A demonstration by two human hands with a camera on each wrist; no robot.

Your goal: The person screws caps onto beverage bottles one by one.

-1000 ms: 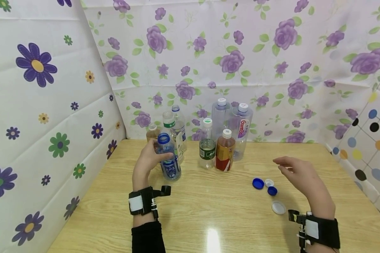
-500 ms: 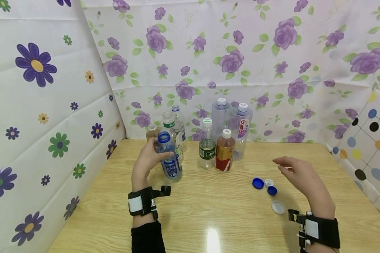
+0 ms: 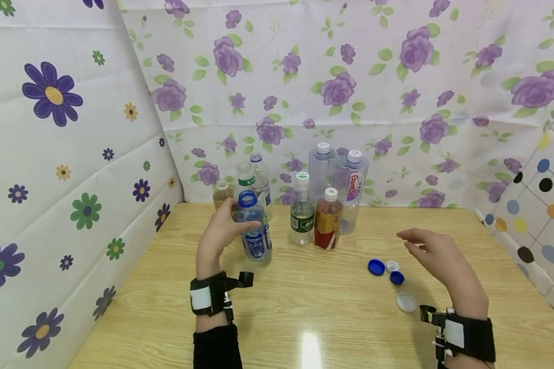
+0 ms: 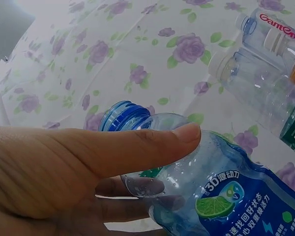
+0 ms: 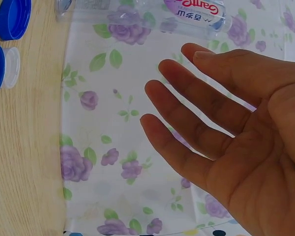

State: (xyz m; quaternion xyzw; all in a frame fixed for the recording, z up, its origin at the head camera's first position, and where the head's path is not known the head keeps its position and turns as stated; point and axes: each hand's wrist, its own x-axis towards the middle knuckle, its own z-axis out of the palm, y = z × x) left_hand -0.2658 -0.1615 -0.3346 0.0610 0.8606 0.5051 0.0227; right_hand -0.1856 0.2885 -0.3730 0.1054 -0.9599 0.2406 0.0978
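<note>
My left hand (image 3: 221, 228) is around the upper part of a clear plastic bottle (image 3: 257, 241) that has an uncapped blue neck and a blue label. In the left wrist view, the thumb (image 4: 157, 145) lies across the front of the bottle's shoulder, and fingers show through the clear plastic behind it. The label bears a lime picture (image 4: 214, 206). Over the right side of the table, my right hand (image 3: 436, 253) hovers with nothing in it. Its fingers (image 5: 187, 93) are spread and gently bent in the right wrist view.
Behind the left hand stand an amber bottle (image 3: 223, 192), a green-banded bottle (image 3: 246, 177) and a blue-necked bottle (image 3: 261, 179). Several white-capped bottles, including a red-and-gold-labelled one (image 3: 328, 225), stand at mid-back. Blue caps (image 3: 376, 267), a white cap (image 3: 392, 266) and a clear lid (image 3: 406, 302) lie right.
The left hand and the blue-necked bottle have shifted a little to the right, close in front of the green-banded bottle. My right hand has stayed practically still.
</note>
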